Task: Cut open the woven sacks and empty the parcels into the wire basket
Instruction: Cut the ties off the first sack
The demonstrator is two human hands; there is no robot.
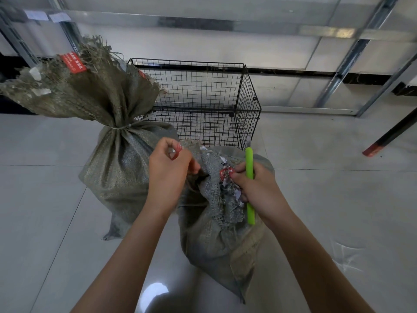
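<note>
My left grip (168,170) pinches the sack's (214,240) frayed mouth; my right grip (257,188) clasps the knife (249,163) and cloth. Sack slumps on the floor (45,199) before the basket (203,86): floppy, likely heavy; hold its mouth.

near woven sack (216,233) mouth open, upright on floor; tied sack (117,159) left; black wire basket (198,102) behind.

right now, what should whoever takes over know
Left hand pinches the frayed mouth of the near sack. Right hand grips the green cutter and the mouth's other edge.
Done: the near sack's mouth looks open.
No parcels show in the wire basket behind it.
The second sack stands at left, tied shut.
Left: tip out the near sack, then cut and empty the second.
</note>
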